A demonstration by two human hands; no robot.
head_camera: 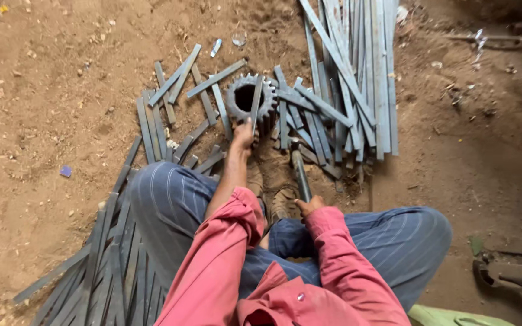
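Nearest the camera are red sleeves and blue striped trousers [170, 199], the person sitting cross-legged on the dirt floor [49, 108]. The right hand [309, 205] is closed around the handle of a hammer [300, 172], whose head points away, toward the metal ahead. By the left knee lies a fan of flat grey metal strips [101, 265] (many overlapping). Between the knees a worn shoe [283, 202] shows. Further out, the left hand [243, 136] is clamped on the lower end of a single short strip [255, 104], which stands across the top of a toothed gear wheel [246, 99] resting on the ground. Short cut strips [170, 115] are scattered left of the gear, and beyond it on the right lies a bundle of long bars [357, 66].
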